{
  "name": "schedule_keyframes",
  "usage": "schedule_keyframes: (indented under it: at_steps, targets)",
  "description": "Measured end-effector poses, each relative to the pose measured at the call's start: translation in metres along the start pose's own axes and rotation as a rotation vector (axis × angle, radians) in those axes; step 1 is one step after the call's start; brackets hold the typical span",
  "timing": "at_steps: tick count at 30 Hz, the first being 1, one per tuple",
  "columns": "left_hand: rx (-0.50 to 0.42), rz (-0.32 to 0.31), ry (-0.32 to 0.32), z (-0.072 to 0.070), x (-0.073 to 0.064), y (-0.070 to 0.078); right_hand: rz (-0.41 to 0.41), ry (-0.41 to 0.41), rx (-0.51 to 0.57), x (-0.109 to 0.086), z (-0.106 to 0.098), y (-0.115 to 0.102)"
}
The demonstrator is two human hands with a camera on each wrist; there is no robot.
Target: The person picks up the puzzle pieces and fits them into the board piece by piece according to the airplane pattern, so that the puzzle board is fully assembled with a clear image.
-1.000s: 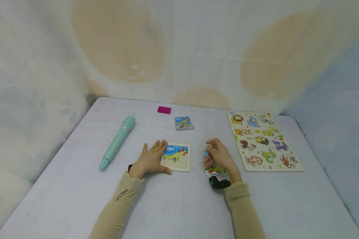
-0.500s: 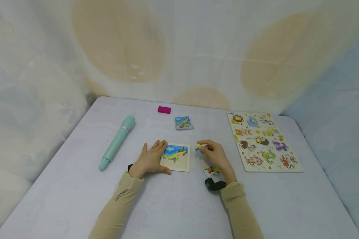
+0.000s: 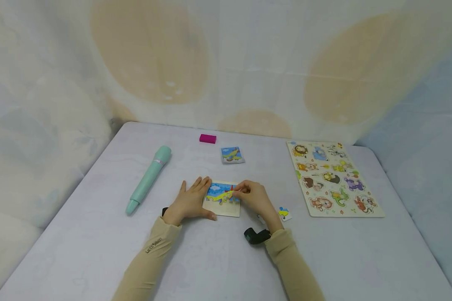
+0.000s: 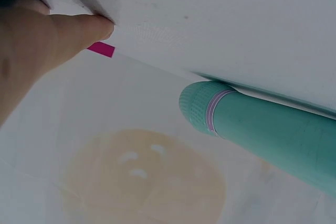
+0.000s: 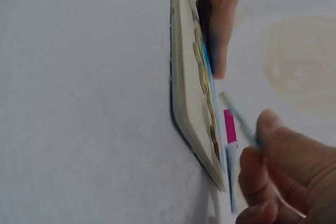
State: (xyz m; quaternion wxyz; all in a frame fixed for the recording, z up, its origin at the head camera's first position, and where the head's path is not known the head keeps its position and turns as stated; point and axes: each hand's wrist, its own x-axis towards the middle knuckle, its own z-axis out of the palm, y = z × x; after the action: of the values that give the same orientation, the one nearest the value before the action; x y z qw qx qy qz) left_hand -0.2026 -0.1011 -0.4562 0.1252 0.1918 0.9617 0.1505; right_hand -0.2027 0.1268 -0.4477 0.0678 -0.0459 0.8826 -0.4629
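Observation:
My left hand (image 3: pixel 191 202) rests with fingers spread on the left side of a small wooden jigsaw tray (image 3: pixel 226 210). The tray's upper part holds joined pieces of a blue, yellow and red picture; bare wood shows along the bottom. Over the tray's right side, my right hand (image 3: pixel 255 198) pinches a jigsaw piece (image 5: pixel 239 116) between thumb and finger. In the right wrist view this piece is tilted and apart from the tray. A loose yellow and blue jigsaw piece (image 3: pixel 284 213) lies beside the right wrist, which partly hides another piece (image 3: pixel 261 219).
A mint-green microphone-shaped stick (image 3: pixel 148 180) lies on the left. Behind the tray are a small airplane picture packet (image 3: pixel 232 155) and a magenta block (image 3: pixel 208 139). An animal puzzle board (image 3: pixel 333 179) lies at the right. Curtains stand around the table.
My right hand has moved left from the loose pieces to the tray, bringing a pinched jigsaw piece. The loose pieces beside the wrist are now partly uncovered. My left hand has stayed still.

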Motion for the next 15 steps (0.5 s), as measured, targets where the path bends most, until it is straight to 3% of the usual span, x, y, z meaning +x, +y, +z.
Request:
schedule_keyframes:
  at_steps: [15]
  targets:
    - [0.007,-0.001,0.006,0.002,0.000,-0.001,-0.014,0.065,-0.233,0.002,0.017,0.000]
